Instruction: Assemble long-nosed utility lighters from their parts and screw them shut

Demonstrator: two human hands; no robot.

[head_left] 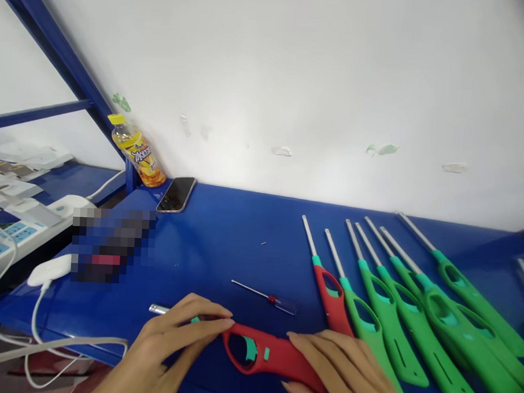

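A red lighter (276, 356) with a teal trigger and a metal tube lies sideways between my hands at the bottom centre. My left hand (175, 343) pinches its neck near the trigger loop, and its fingers hide part of the tube. Wrapped over the handle end is my right hand (341, 365). Just beyond them a small screwdriver (268, 297) with a clear and red handle rests on the blue table (226, 229). To the right, another red lighter (333, 301) lies beside several green lighters (395, 332), tubes pointing toward the wall.
A yellow-capped drink bottle (138, 150) leans by the blue frame at the back left, near a phone (176, 194). White cables and a power strip (17, 238) occupy the left edge. A tiny metal piece (263, 243) lies mid-table. The white wall (292, 93) stands behind.
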